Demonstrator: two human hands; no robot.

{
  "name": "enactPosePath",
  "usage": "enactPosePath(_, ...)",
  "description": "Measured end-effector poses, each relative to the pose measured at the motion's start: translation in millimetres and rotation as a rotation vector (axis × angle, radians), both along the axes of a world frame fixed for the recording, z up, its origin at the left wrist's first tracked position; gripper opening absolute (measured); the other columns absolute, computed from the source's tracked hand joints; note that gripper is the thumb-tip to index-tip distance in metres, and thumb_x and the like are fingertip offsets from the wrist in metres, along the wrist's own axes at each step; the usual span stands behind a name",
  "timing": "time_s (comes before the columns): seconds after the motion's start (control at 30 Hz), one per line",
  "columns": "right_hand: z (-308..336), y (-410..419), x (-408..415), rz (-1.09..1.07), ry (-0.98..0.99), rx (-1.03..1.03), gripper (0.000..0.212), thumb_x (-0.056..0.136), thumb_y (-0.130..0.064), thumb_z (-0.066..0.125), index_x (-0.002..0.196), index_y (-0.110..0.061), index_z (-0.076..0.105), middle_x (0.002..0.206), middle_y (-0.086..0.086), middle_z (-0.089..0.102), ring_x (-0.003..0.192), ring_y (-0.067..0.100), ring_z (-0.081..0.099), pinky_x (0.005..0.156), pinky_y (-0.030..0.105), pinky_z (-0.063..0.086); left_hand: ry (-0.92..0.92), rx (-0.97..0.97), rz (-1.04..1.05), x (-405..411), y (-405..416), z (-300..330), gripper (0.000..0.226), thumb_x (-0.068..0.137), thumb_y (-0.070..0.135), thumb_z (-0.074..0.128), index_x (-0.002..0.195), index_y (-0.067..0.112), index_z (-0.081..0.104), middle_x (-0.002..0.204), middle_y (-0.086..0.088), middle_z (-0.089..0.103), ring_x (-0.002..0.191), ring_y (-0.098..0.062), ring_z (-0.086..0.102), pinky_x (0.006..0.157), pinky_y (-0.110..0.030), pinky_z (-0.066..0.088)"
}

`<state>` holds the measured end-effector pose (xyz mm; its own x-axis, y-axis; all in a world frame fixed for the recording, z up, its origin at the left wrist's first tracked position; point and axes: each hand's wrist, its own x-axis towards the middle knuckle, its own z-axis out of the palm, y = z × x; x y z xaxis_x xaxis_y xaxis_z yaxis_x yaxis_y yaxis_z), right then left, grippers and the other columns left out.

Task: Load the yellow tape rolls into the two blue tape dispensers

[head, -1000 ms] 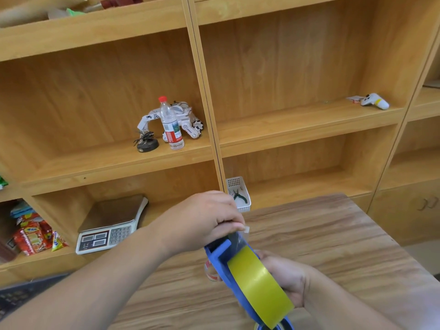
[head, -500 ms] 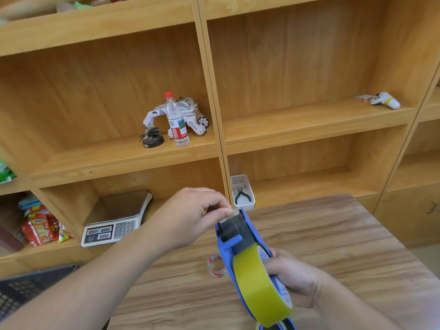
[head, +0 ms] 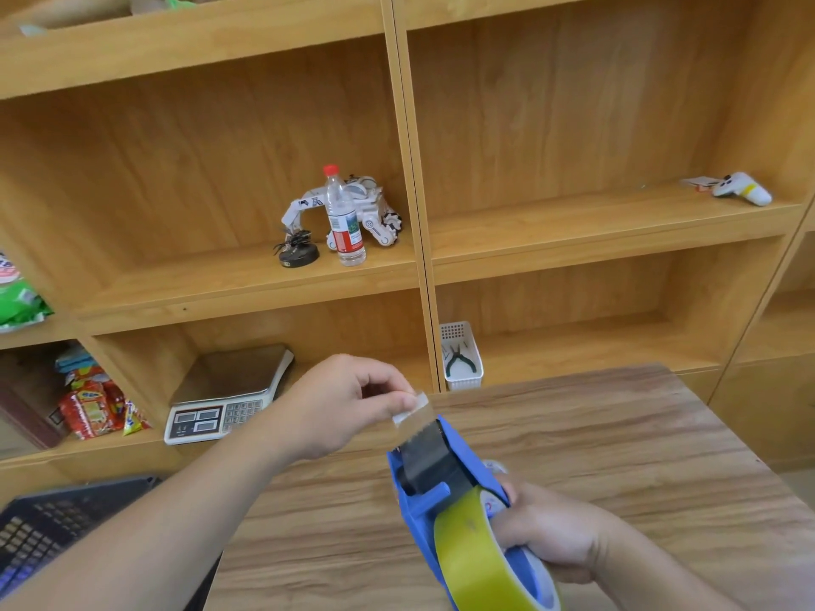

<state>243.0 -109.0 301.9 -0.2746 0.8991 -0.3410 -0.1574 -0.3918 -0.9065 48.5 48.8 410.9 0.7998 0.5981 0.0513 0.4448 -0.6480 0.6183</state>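
A blue tape dispenser (head: 467, 467) with a yellow tape roll (head: 474, 555) seated in it is held above the wooden table (head: 617, 434). My right hand (head: 553, 529) grips the dispenser from its right side. My left hand (head: 353, 401) pinches the loose tape end (head: 411, 407) between thumb and fingers, just above the dispenser's black front roller. The strip runs taut from my fingers down to the roller. The second dispenser is not in view.
A wooden shelf unit (head: 419, 275) stands behind the table. It holds a water bottle (head: 344, 218), a white toy robot (head: 370, 213), a scale (head: 229, 392), a white basket with pliers (head: 461, 357) and snack packs (head: 92, 407). A dark keyboard (head: 44, 531) lies at lower left.
My left hand has moved off the dispenser's front and pulled the tape end up and out past the roller. The dispenser has tilted so its black roller shows.
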Motion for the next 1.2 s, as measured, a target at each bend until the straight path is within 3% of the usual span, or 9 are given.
enactPosePath(0.17,6.9,-2.3,-9.2,-0.007,-0.087,0.034,0.031,0.074,0.01,0.062,0.095,-0.009,0.074,0.093,0.001,0.063,0.084,0.02,0.068,0.084,0.035,0.055,0.059,-0.224,-0.071,1.5,1.5,-12.8,0.015,0.094,0.03,0.071,0.084,0.023,0.078,0.089,-0.007,0.076,0.076,-0.015,0.064,0.085,-0.044,0.054)
enactPosePath(0.33,1.1,0.2,-15.8,0.028,-0.082,-0.001,0.032,0.085,0.019,0.055,0.113,0.01,0.064,0.09,0.006,0.07,0.083,0.019,0.069,0.077,0.028,0.055,0.123,-0.587,-0.091,0.1,4.0,-31.1,0.019,0.096,0.021,0.063,0.087,0.02,0.079,0.081,-0.005,0.065,0.08,-0.022,0.049,0.078,-0.04,0.039)
enactPosePath(0.47,-1.8,3.0,-24.6,0.039,-0.075,-0.009,0.028,0.074,0.008,0.059,0.097,-0.004,0.07,0.08,0.0,0.07,0.077,0.014,0.068,0.072,0.023,0.053,0.201,-0.829,-0.048,0.0,11.2,-48.5,0.021,0.092,0.01,0.059,0.105,0.004,0.074,0.094,-0.014,0.055,0.082,-0.024,0.046,0.079,-0.037,0.034)
enactPosePath(0.63,-10.5,7.8,-34.2,0.096,-0.063,0.007,0.028,0.072,0.009,0.058,0.094,-0.007,0.065,0.078,-0.004,0.067,0.076,0.012,0.064,0.071,0.021,0.05,0.276,-1.057,-0.084,-5.6,18.6,-70.7,0.026,0.087,0.015,0.063,0.108,0.02,0.076,0.132,-0.026,0.063,0.11,-0.025,0.056,0.093,-0.035,0.041)
enactPosePath(0.77,-31.1,14.8,-43.0,-0.029,0.037,-0.051,0.034,0.069,0.01,0.059,0.1,0.001,0.068,0.085,0.012,0.067,0.079,0.023,0.066,0.072,0.028,0.053,0.077,-1.097,0.109,-12.4,33.6,-112.6,0.036,0.091,0.025,0.071,0.121,0.005,0.068,0.134,-0.027,0.063,0.109,-0.029,0.061,0.096,-0.041,0.046)
enactPosePath(0.87,-51.2,24.4,-49.7,-0.147,0.062,-0.099,0.031,0.066,0.011,0.062,0.096,0.012,0.068,0.09,0.022,0.068,0.085,0.033,0.067,0.073,0.034,0.055,-0.116,-1.036,0.43,-21.4,37.5,-145.9,0.017,0.093,0.017,0.065,0.109,0.014,0.072,0.092,-0.009,0.073,0.071,-0.016,0.063,0.067,-0.027,0.05)
enactPosePath(1.0,-77.6,36.5,-63.8,-0.284,0.018,-0.128,0.02,0.069,0.009,0.06,0.086,0.02,0.06,0.084,0.028,0.062,0.078,0.035,0.058,0.073,0.038,0.05,-0.222,-1.055,0.641,-42.9,27.6,-183.6,0.014,0.1,0.017,0.058,0.104,0.014,0.07,0.083,-0.001,0.07,0.062,-0.012,0.063,0.053,-0.022,0.049)
enactPosePath(1.07,-96.0,42.2,-71.9,-0.354,0.003,-0.181,0.01,0.067,0.006,0.062,0.076,0.006,0.065,0.074,0.025,0.059,0.068,0.031,0.055,0.066,0.037,0.05,-0.254,-1.115,0.692,-55.6,16.8,-204.2,0.014,0.1,0.02,0.058,0.105,0.011,0.067,0.085,-0.005,0.072,0.064,-0.016,0.066,0.055,-0.025,0.052)
enactPosePath(1.2,-138.0,53.7,-86.8,-0.457,-0.094,-0.346,0.017,0.057,-0.001,0.068,0.073,0.0,0.067,0.067,0.022,0.058,0.063,0.032,0.055,0.064,0.041,0.05,-0.27,-1.227,0.716,-76.1,-8.4,-245.3,0.028,0.091,0.035,0.072,0.107,0.012,0.07,0.1,-0.01,0.078,0.08,-0.022,0.074,0.074,-0.037,0.058)
